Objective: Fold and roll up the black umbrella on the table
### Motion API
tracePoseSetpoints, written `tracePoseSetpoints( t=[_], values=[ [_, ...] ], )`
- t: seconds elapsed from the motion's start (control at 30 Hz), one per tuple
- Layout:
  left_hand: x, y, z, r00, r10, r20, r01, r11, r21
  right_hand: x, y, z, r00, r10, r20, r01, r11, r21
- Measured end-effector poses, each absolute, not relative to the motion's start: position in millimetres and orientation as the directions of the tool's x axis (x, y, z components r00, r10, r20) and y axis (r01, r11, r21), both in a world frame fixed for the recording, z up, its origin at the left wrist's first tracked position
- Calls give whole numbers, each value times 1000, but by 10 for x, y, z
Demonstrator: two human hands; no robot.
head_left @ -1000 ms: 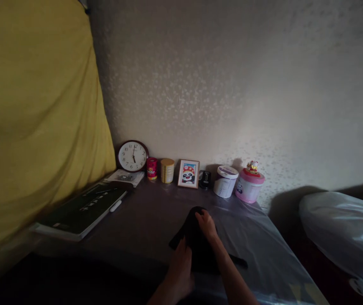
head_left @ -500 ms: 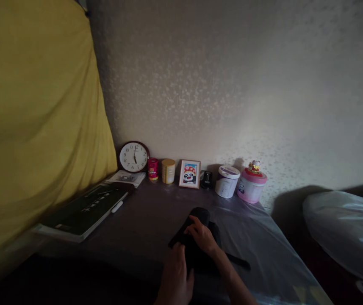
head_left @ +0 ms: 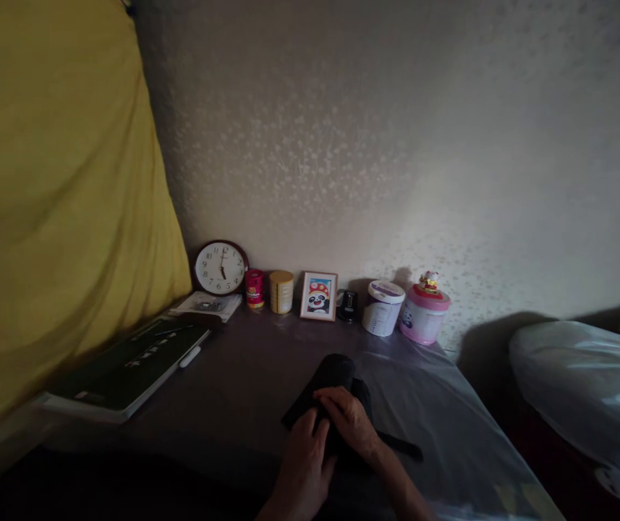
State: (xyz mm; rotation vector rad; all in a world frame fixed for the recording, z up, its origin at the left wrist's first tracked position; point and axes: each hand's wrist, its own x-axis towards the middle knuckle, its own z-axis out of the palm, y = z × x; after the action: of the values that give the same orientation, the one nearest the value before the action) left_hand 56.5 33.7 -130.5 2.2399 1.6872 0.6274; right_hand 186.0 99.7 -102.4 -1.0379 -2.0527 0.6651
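Observation:
A black cloth-like item [head_left: 334, 370] lies bunched near the table's front, with a dark strap [head_left: 404, 446] sticking out to its right. My left hand [head_left: 304, 459] is closed on the item's near part, its fingers bent. Over the middle of the item rests my right hand [head_left: 349, 420], fingers curled together and close to my left fingertips. The dim light hides just what the fingers pinch and the item's exact shape.
Along the wall stand a clock [head_left: 221, 268], a red can [head_left: 254, 289], a yellow-lidded can [head_left: 281, 292], a panda picture [head_left: 319, 296], a white tub [head_left: 383, 308] and a pink tub [head_left: 425, 315]. A green book [head_left: 130, 369] and white marker [head_left: 189, 357] lie left.
My right hand has come down nearer my left, its raised fingers now bent over the black item. My left fingers have moved up slightly. The whole view has shifted a little.

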Motion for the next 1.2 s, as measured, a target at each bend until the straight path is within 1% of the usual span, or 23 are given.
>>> tracePoseSetpoints(
  t=[0.07, 0.17, 0.27, 0.37, 0.47, 0.6, 0.73, 0.83, 0.93, 1.0, 1.1, 1.17, 1.2],
  values=[
    [557, 341, -1385, 236, 959, 159, 839, -284, 465, 1919, 976, -1088, -414, 785, 460, 501, 619, -605],
    [566, 351, -1462, 267, 950, 164, 824, -314, 473, 1983, 1032, -1190, -472, 712, 520, 545, 699, -463],
    [593, 364, -1469, 276, 953, 122, 826, -300, 477, 2013, 1178, -1267, -475, 697, 537, 604, 702, -377],
    [615, 376, -1413, 266, 963, 38, 840, -251, 481, 2039, 1376, -1305, -469, 720, 511, 664, 669, -334],
    [617, 387, -1318, 270, 962, -31, 839, -219, 499, 2079, 1613, -1335, -450, 748, 487, 703, 633, -324],
    [599, 392, -1174, 280, 953, -114, 822, -177, 541, 2142, 1961, -1413, -422, 788, 449, 730, 589, -347],
    [581, 391, -1099, 301, 940, -158, 815, -168, 554, 2230, 2201, -1477, -308, 878, 367, 813, 443, -378],
    [575, 406, -1140, 312, 939, -145, 824, -191, 533, 2324, 2215, -1470, -246, 904, 350, 859, 370, -353],
    [574, 434, -1236, 315, 941, -123, 826, -208, 524, 2399, 2084, -1459, -184, 903, 388, 884, 324, -337],
    [576, 445, -1295, 303, 949, -87, 813, -209, 544, 2418, 1941, -1488, -115, 896, 429, 888, 286, -360],
    [582, 431, -1339, 269, 961, -59, 791, -186, 582, 2434, 1710, -1582, -78, 872, 483, 860, 304, -411],
    [584, 406, -1336, 260, 964, -58, 778, -173, 604, 2482, 1579, -1634, -100, 876, 471, 851, 321, -416],
    [584, 392, -1328, 257, 965, -54, 769, -170, 616, 2527, 1524, -1645, -97, 888, 450, 858, 304, -415]
  ],
)
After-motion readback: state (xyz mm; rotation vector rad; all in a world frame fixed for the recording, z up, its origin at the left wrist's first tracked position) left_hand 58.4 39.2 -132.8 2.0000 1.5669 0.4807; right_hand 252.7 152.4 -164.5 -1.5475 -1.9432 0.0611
